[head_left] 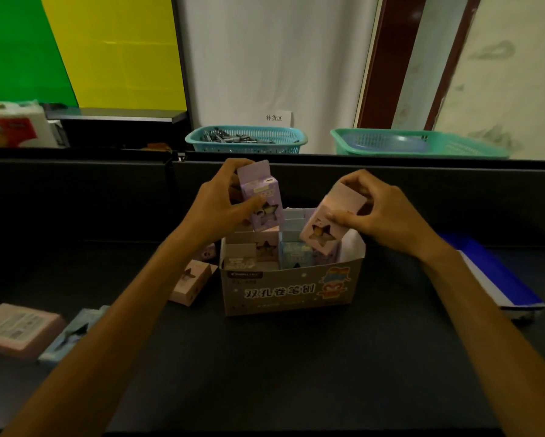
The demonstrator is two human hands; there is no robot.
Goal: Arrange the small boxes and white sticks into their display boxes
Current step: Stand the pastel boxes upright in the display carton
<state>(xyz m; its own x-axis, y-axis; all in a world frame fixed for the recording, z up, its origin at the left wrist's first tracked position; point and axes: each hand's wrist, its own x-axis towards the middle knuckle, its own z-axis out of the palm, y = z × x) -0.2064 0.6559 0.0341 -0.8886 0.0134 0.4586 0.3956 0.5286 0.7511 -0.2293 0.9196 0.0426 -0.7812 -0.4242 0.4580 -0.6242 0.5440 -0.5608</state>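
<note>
We see the left hand (225, 203) gripping a purple small box (262, 200) above the display box (288, 287) on the dark counter (264, 373), its long axis near upright, top flap leaning slightly left. The right hand (380, 212) pinches a pink small box (331, 227), tilted with its top to the upper right and its lower end among the boxes already standing inside.

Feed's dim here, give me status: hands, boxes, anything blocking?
Left hand grips purple box; right hand pinches pink box, tilted into display box. Loose boxes lie left. Nothing blocking.
</note>
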